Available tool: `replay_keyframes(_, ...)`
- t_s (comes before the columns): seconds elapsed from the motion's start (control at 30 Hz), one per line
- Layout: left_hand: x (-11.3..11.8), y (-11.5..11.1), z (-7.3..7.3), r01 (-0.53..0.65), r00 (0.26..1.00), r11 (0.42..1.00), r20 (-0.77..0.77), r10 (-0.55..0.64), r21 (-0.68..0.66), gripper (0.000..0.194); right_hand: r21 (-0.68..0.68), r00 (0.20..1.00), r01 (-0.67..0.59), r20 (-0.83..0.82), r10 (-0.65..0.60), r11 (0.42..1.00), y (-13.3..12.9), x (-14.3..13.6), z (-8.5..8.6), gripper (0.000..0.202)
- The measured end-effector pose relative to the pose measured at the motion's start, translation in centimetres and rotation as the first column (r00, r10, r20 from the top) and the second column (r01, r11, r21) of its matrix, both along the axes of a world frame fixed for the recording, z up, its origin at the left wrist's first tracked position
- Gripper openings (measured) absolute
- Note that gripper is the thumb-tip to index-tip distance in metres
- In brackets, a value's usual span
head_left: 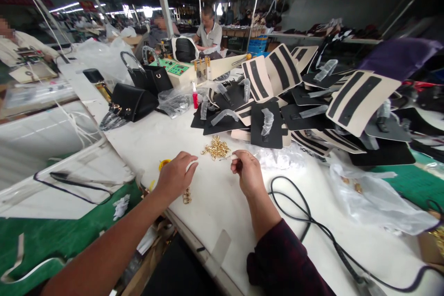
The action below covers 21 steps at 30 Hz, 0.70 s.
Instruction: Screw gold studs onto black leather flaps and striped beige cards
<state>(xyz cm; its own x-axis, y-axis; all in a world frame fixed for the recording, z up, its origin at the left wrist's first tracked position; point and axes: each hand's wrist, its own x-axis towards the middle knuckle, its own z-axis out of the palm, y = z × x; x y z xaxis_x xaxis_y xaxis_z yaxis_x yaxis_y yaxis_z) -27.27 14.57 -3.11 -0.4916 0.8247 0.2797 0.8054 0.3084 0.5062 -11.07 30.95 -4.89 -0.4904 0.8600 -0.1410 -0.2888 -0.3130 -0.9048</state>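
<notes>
My right hand (246,169) is closed on a small tool with a pale handle (234,157) and a thin metal tip that points left. Its exact kind is too small to tell. A pile of gold metal clasps (217,149) lies on the white table just beyond the tip. My left hand (176,173) hovers left of the pile, thumb and forefinger a little apart, with nothing visible between them. Below it a few gold fittings (187,195) sit in a row. Partly behind that hand is a yellow round object (164,164).
Black and cream leather panels (267,125) with wrapped handles are heaped at the back right. A black handbag (133,101) and a red bottle (194,97) stand at the back. Right of my arm lie a black cable (308,212) and a plastic bag (374,199). A co-worker (210,32) sits beyond.
</notes>
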Motion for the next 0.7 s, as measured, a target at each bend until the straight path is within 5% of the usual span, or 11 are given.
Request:
replay_keyframes(0.07,-1.4,3.4,0.1,-0.031,0.994,0.968,-0.106,0.005,-0.248,0.028,-0.002,1.0,0.009,-0.001,-0.009,1.0,0.1,0.1,0.1,0.017)
replay_keyframes(0.17,-2.7,6.8,-0.8,-0.035,0.994,0.942,-0.105,0.0,-0.333,0.021,-0.014,1.0,0.017,-0.003,-0.017,1.0,0.2,0.2,0.4,0.016)
replay_keyframes(0.27,-3.2,7.8,-2.0,-0.04,0.997,0.944,-0.071,0.017,-0.328,0.018,-0.02,1.0,0.021,-0.01,-0.021,1.0,0.3,0.2,0.4,0.016)
replay_keyframes(0.53,-2.7,6.0,-2.4,-0.051,0.981,0.991,0.18,0.073,-0.122,0.007,-0.017,1.0,0.015,-0.011,-0.016,1.0,0.1,0.0,0.6,0.017)
replay_keyframes(0.7,0.2,2.3,-1.4,-0.116,0.859,0.993,0.504,0.094,0.012,0.028,0.049,1.0,-0.011,-0.02,0.012,0.999,-1.1,-0.1,2.2,0.016)
